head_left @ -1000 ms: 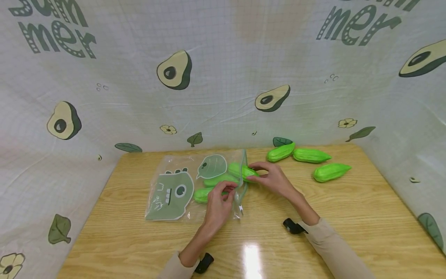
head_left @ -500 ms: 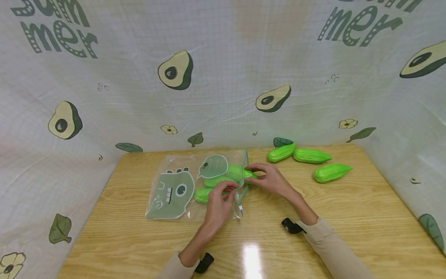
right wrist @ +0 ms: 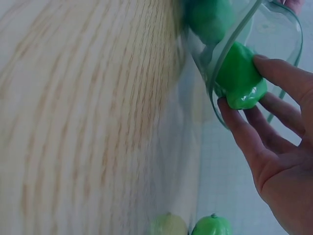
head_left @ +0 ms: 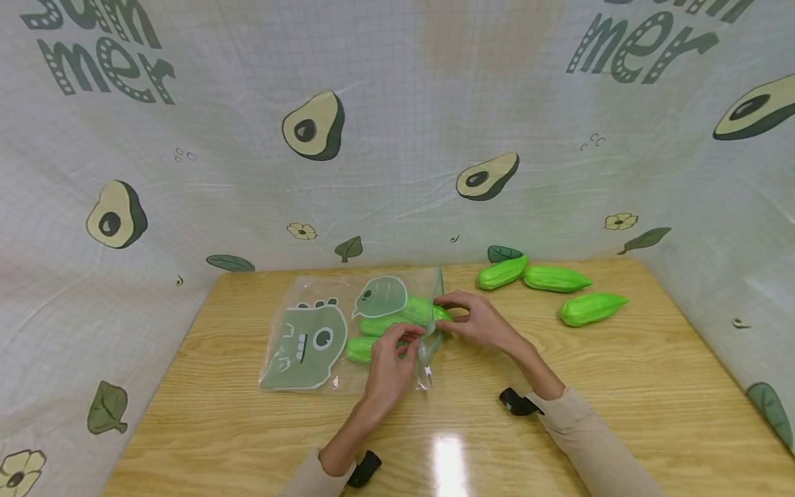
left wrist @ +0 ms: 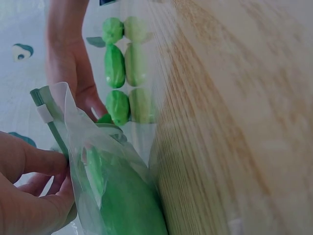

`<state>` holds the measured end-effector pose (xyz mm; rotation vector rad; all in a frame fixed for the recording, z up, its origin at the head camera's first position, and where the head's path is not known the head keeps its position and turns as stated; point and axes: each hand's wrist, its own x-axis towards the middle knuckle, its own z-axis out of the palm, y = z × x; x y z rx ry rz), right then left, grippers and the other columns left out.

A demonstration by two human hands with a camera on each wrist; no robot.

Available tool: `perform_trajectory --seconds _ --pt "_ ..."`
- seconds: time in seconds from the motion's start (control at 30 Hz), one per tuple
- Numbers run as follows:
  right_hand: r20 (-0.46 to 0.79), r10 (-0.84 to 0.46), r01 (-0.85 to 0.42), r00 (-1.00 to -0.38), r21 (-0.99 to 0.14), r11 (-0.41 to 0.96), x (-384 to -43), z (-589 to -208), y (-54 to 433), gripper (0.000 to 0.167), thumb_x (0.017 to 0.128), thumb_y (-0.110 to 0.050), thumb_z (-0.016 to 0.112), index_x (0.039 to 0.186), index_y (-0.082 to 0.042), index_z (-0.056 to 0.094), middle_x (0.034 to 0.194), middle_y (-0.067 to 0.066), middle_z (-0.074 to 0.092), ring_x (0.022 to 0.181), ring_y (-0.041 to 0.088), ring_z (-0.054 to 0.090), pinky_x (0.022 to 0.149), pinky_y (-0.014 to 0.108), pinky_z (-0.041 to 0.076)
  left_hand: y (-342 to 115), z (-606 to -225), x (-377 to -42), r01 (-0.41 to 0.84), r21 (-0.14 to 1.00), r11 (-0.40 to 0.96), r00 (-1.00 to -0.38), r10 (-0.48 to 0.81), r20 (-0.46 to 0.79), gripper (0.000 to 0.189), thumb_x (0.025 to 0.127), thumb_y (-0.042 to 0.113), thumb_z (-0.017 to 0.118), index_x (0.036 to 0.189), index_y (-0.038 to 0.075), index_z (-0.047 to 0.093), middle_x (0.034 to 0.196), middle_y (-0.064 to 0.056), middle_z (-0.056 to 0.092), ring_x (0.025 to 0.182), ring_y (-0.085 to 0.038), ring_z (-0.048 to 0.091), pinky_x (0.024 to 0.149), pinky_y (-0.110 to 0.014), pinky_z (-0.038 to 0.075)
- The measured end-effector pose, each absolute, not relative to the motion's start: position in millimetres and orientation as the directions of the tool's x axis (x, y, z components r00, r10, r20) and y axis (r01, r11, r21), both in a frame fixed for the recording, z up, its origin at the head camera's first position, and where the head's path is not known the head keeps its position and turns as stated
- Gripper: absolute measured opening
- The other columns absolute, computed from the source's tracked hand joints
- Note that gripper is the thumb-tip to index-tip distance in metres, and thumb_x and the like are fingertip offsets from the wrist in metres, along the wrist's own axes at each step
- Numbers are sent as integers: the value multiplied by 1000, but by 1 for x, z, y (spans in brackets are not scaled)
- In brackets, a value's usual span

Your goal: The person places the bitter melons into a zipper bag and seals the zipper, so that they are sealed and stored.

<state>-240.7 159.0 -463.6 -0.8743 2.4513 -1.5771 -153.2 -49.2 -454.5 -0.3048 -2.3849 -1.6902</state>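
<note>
I have the right grip (head_left: 475, 317) pinching the end of a gourd (right wrist: 239, 73), most of its length inside the bag (head_left: 298, 373), that end at the mouth. Left grip (head_left: 391, 359) pinches the bag's rim near the slider (head_left: 428, 371). Bag lies on the bench (head_left: 497, 455), two more gourds (head_left: 359, 350) inside. I count three loose gourds (head_left: 499, 273) to the right.

Filmed from head and wrists (head_left: 344, 438)
Looking down, facing far; closely from left and right, sharing the bag (head_left: 341, 326).
</note>
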Motion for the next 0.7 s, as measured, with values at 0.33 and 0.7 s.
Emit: perform_trajectory --seconds 0.33,0.7 --pt "209 -484 -391 -850 -865 314 -241 -465 157 40 90 -3 78 127 7 65 128 23 66 122 42 61 97 48 56 -48 -454 -153 289 902 322 -956 52 288 19 91 -14 65 102 0 72 100 -12 70 97 -27 69 84 -35 61" --pt "225 -449 -393 -864 -860 325 -242 -468 152 30 89 1 77 118 5 70 117 19 71 117 40 65 97 55 54 -48 -454 -153 296 902 313 -955 60 292 19 90 -15 66 103 -1 72 100 -11 70 98 -27 68 85 -37 61"
